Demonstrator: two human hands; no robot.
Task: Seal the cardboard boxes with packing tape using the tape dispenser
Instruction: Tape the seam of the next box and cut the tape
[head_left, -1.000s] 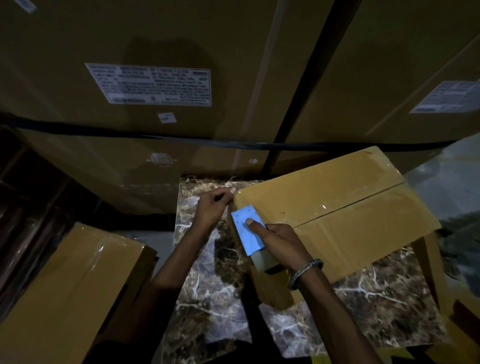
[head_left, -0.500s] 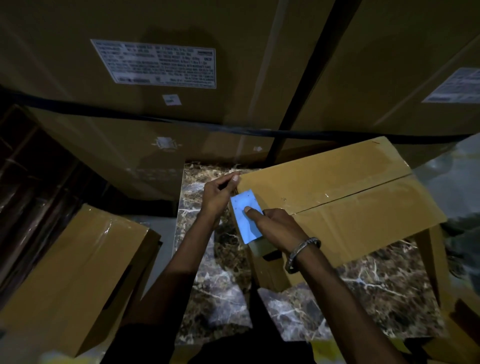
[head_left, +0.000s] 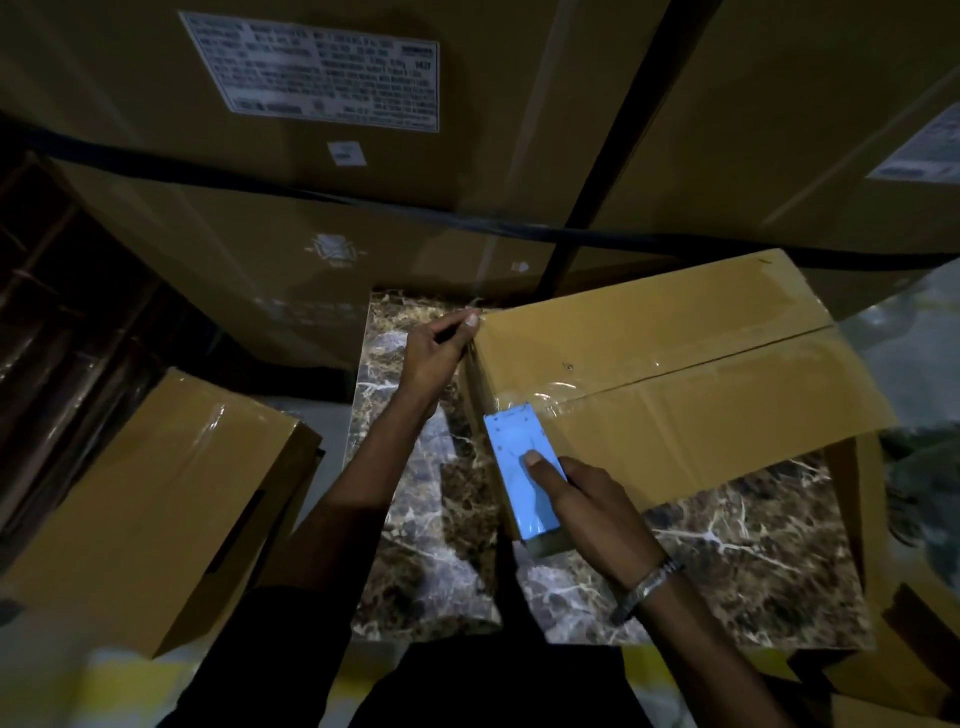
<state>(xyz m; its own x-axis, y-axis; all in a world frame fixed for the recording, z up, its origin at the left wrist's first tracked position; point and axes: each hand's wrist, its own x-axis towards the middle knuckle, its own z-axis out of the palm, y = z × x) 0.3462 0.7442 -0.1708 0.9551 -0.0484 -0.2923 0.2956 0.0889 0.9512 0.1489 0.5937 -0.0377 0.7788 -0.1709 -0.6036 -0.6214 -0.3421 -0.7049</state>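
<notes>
A closed cardboard box lies on a marble-patterned table, its centre seam running from near left to far right. My right hand grips a light blue tape dispenser, its index finger pressing on top, at the near left end of the seam. Glossy clear tape shows on the box just beyond the dispenser. My left hand pinches the box's far left corner, thumb on the top edge.
Large stacked cartons with white labels and black straps fill the back. Another taped cardboard box stands at the left, lower than the table. More cardboard sits at the bottom right.
My right hand has drawn the dispenser slightly back toward me along the box's left end. The camera has tilted, so the box sits lower in view. My left hand stays on the corner.
</notes>
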